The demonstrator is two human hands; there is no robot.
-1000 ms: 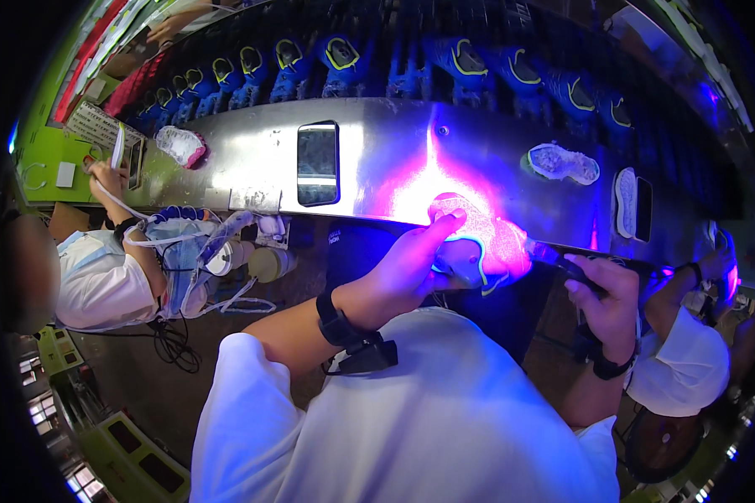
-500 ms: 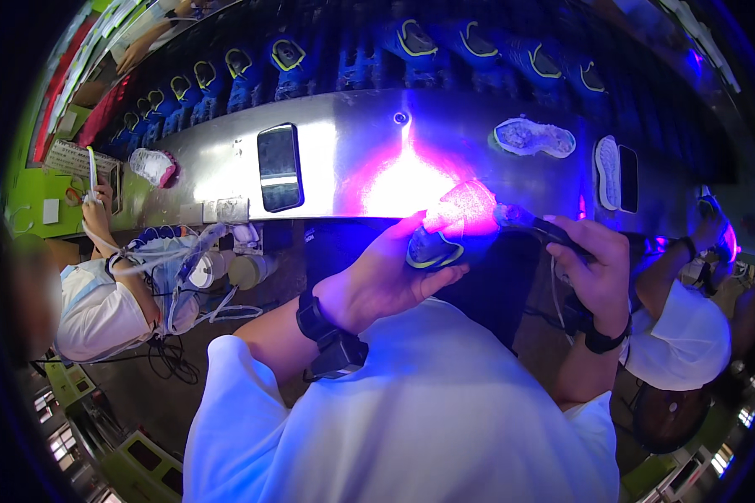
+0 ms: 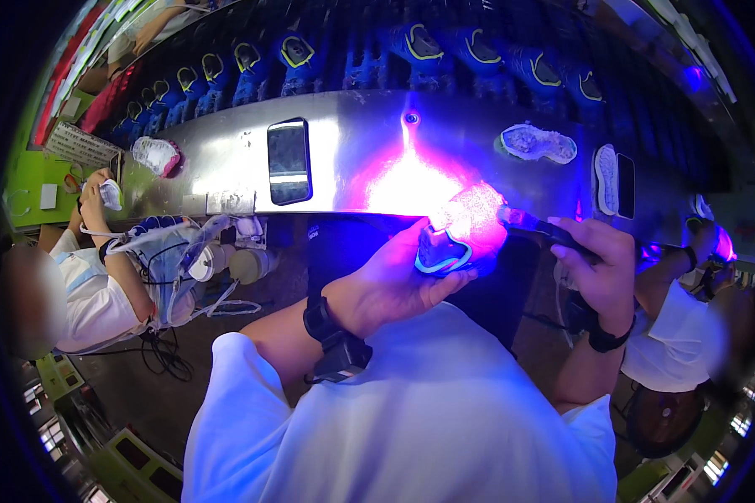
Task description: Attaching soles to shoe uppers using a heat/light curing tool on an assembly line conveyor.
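The left hand [image 3: 398, 281] is cupped around a small shoe [image 3: 457, 239], fingers curled under its sole and thumb along the side, holding it up just in front of the near edge of the metal desk [image 3: 226, 159]. The shoe's upper glows pink under violet light, and its collar trim shows pale green. The right hand [image 3: 596, 268] is closed in a fist round a dark torch-like lamp [image 3: 533, 225], whose tip is just beside the shoe's toe end, possibly touching it. A bright magenta patch lies on the desk behind the shoe.

On the desk a smartphone [image 3: 289, 161] lies flat to the left, and two loose shoe soles [image 3: 538, 142] lie to the right. A row of blue shoes [image 3: 419, 42] runs along behind the desk. At the far left another person's hands [image 3: 101, 193] hold something white.
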